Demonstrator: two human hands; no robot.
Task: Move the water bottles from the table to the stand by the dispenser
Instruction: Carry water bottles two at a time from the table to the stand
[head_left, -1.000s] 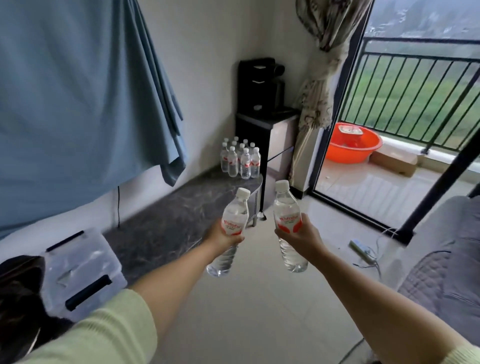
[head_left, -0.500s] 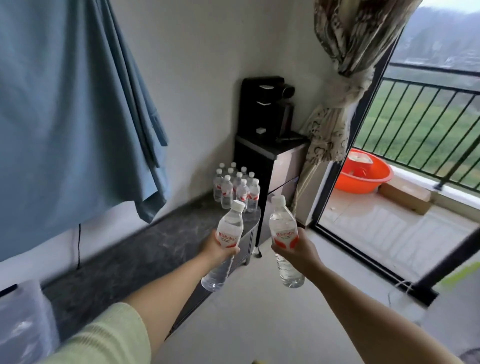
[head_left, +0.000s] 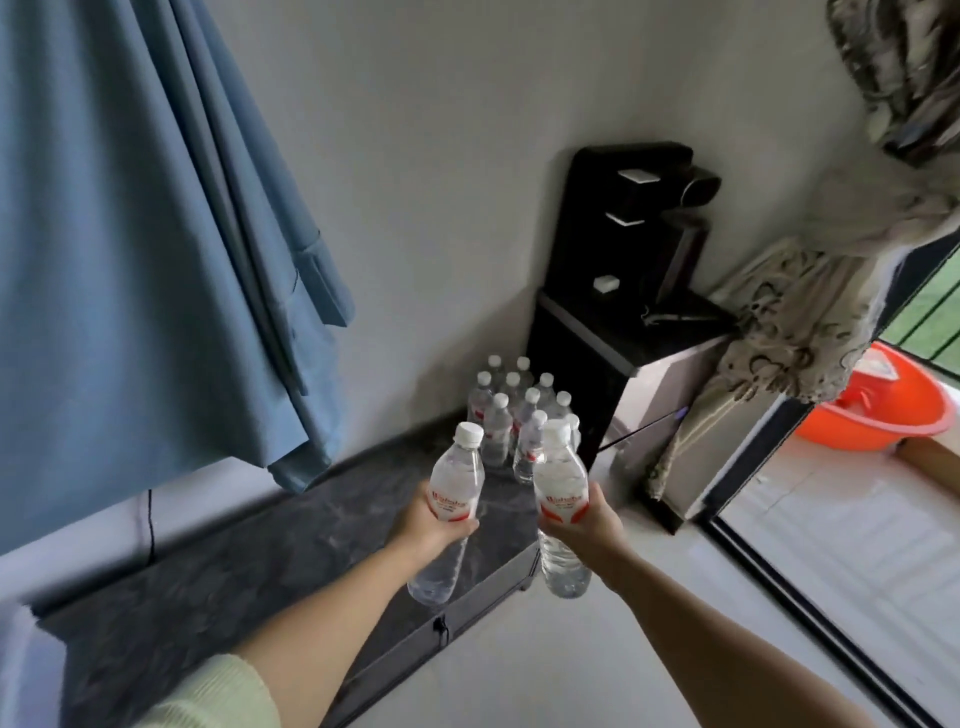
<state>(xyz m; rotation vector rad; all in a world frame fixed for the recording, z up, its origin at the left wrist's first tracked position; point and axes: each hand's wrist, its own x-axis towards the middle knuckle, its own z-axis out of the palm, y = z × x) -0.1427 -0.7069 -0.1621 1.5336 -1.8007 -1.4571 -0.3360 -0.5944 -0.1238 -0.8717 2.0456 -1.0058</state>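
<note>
Soft, even daylight comes in from the balcony door (head_left: 831, 519) on the right; no harsh shadows or glare. The wall (head_left: 441, 156) looks grey and dim. Slight motion blur overall, the curtain (head_left: 909, 78) at top right is smeared. Wide-angle bending at the edges.

A low stand (head_left: 218, 582) runs along the left wall. At its far end a cluster of bottles (head_left: 514, 415) stands upright, just left of the dispenser (head_left: 639, 249) in the far corner. Near them, above the stand's right edge, the left hand (head_left: 431, 530) and right hand (head_left: 587, 525) each hold a bottle, left bottle (head_left: 454, 499) beside right bottle (head_left: 558, 483). A curtain (head_left: 810, 332) hangs right of the dispenser, a basin (head_left: 878, 410) farther right.
</note>
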